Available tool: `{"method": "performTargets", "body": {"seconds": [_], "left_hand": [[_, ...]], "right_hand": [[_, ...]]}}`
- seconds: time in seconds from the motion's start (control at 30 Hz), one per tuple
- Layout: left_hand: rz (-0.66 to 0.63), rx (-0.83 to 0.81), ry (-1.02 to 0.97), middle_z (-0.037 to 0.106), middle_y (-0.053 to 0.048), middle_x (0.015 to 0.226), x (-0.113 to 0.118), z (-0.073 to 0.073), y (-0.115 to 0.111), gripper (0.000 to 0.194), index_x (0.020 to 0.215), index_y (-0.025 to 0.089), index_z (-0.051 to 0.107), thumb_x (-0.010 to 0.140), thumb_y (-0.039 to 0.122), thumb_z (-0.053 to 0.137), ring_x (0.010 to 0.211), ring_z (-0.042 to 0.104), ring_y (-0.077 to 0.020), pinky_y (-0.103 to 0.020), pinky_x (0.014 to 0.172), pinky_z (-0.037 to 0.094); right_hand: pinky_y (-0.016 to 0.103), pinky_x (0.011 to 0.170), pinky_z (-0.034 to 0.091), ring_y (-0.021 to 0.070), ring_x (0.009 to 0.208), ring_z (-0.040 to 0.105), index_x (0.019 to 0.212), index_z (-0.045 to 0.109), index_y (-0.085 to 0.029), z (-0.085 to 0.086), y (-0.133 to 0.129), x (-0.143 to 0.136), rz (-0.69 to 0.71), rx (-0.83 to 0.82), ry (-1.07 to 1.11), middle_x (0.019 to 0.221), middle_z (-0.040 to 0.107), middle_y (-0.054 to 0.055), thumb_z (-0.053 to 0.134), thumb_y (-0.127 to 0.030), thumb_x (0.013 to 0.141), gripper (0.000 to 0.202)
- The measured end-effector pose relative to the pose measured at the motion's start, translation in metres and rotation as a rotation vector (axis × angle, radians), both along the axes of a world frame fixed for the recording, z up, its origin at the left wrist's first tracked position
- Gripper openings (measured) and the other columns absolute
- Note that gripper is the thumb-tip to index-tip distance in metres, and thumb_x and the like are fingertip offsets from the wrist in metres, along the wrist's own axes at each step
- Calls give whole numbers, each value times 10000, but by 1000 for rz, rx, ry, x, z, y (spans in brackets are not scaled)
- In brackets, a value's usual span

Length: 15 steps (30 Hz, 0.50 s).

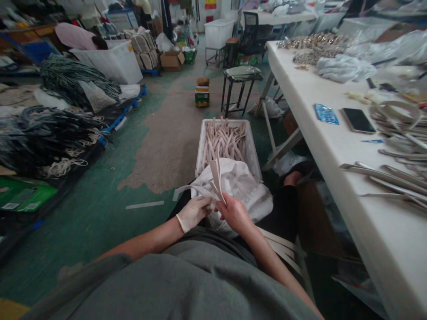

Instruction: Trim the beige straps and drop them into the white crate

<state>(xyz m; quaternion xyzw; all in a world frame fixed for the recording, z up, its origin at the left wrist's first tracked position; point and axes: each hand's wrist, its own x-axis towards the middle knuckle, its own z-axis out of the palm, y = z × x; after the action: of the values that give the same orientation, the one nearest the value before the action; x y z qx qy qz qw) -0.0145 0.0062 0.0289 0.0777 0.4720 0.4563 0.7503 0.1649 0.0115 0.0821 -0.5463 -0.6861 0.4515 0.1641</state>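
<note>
My bare right hand (235, 214) is wrapped round a pale beige strap (216, 178) whose end points up and away from me. Close beside it, my left hand (195, 212) wears a whitish glove, and its fingers pinch a thin pale strip (190, 189) that trails off to the left. A crumpled white plastic bag (247, 186) lies across my lap under both hands. Just beyond my knees stands a white plastic crate (199, 153), holding many beige strips (223, 140). More pale straps (278, 246) rest by my right thigh.
At right, a long white table (333, 151) bears a phone (358, 120), a blue packet (326, 114), metal-coloured strips and small fittings. Bundles of dark cords (43, 138) lie on a pallet at left. Ahead are a black stool (240, 80) and a small box (202, 95). Another person bends over a white bin (116, 62).
</note>
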Motion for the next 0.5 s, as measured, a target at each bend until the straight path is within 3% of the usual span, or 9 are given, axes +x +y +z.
{"method": "performTargets", "body": {"seconds": [0.1, 0.33, 0.5], "left_hand": [[99, -12, 62, 640, 5, 636, -11, 6, 10, 135, 728, 130, 660, 709, 113, 793, 543, 562, -73, -209, 595, 480], [-97, 42, -10, 677, -20, 697, 12, 10, 2, 207, 795, 122, 694, 669, 182, 848, 582, 611, -96, -205, 581, 493], [19, -6, 78, 639, -2, 629, -12, 7, 19, 97, 737, 129, 669, 756, 87, 754, 530, 571, -75, -185, 553, 487]], "right_hand": [[226, 539, 432, 112, 483, 614, 1054, 614, -215, 0, -5, 10, 9, -51, 60, 740, 720, -22, 473, -266, 931, 195], [232, 563, 450, 108, 481, 601, 1109, 639, -219, -3, 1, 3, -65, 9, 32, 715, 705, -24, 485, -265, 919, 249], [226, 530, 453, 121, 509, 620, 1145, 619, -192, 0, -12, 27, -45, -54, 105, 726, 710, -12, 497, -286, 909, 282]]}}
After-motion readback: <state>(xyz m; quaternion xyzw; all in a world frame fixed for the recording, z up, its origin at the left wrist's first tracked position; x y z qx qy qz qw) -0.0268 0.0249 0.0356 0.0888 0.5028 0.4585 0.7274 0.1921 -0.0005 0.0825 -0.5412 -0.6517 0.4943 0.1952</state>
